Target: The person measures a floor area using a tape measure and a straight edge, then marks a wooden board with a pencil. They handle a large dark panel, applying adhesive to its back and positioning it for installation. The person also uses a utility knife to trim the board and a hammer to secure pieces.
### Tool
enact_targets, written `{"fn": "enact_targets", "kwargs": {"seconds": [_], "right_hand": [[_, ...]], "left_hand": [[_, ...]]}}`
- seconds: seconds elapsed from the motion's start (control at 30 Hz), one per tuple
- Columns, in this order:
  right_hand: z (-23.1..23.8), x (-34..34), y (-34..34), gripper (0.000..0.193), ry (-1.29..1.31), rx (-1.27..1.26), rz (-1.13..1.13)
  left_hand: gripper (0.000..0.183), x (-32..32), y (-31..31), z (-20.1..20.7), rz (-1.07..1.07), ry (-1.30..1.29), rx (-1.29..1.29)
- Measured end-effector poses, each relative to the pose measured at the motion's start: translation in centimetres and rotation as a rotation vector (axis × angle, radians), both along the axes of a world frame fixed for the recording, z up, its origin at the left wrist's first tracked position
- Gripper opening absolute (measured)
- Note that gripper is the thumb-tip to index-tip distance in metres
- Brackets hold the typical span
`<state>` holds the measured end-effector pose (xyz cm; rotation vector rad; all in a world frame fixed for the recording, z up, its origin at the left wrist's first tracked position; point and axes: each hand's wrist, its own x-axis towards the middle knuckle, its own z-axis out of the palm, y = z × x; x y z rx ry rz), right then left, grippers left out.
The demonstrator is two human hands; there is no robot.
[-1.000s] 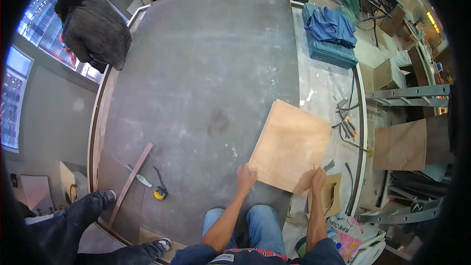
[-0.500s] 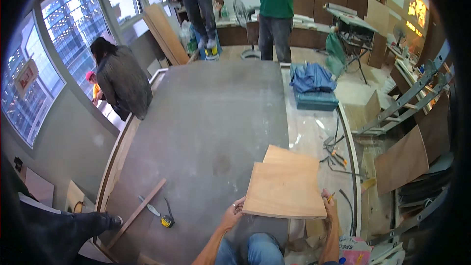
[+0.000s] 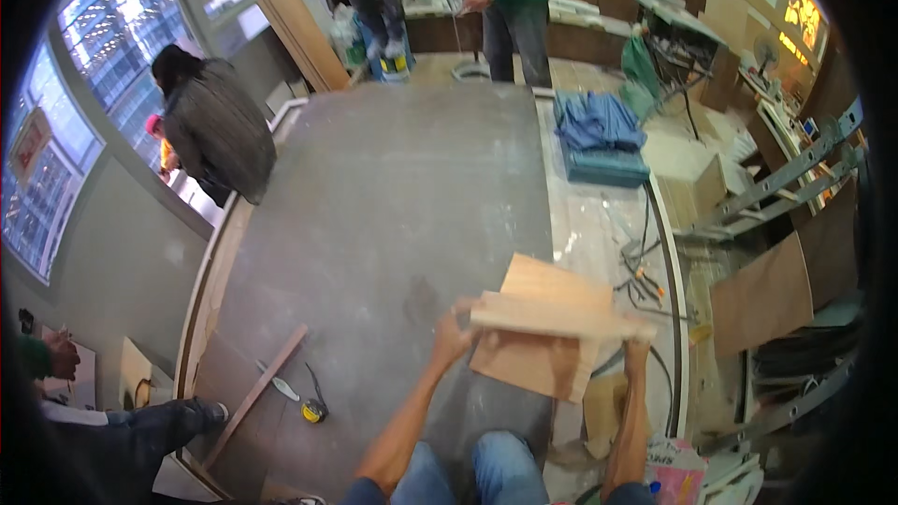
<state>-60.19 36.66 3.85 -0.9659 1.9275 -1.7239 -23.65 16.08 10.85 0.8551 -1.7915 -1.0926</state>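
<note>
A light plywood board (image 3: 561,316), smeared by motion, is raised and tilted so that I see it nearly edge-on. My left hand (image 3: 454,332) is closed around its left end, and my right hand (image 3: 638,344) grips its right end. Beneath it, a second plywood board (image 3: 528,365) lies across the right edge of the large grey panel (image 3: 393,206). To the left on that panel are a yellow and black tape measure (image 3: 314,410), a slim silver tool (image 3: 281,382) and a narrow wooden strip (image 3: 257,395).
Blue cloth (image 3: 599,122) covers a blue case (image 3: 606,168) at the far right. Cables and pliers (image 3: 645,282) lie right of the boards. A ladder (image 3: 776,192) leans farther right. Several people are around, one seated (image 3: 220,131) at the panel's left edge.
The upper plywood board has gone from lying flat to standing tilted in my hands, uncovering more of the lower board. Both hands have moved farther from me. The view has shifted slightly.
</note>
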Motion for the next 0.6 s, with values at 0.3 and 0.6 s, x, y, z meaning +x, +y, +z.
{"fn": "enact_targets", "kwargs": {"seconds": [0.3,0.6], "right_hand": [[5.8,-1.3,-6.2,0.031,0.078,0.408,0.003],[-6.3,-1.0,-10.6,0.036,-0.027,0.560,0.085]], "left_hand": [[0.040,-7.1,-8.1,2.7,0.293,-0.024,0.420],[0.048,-7.6,-10.8,-12.1,0.349,-0.210,0.587]]}}
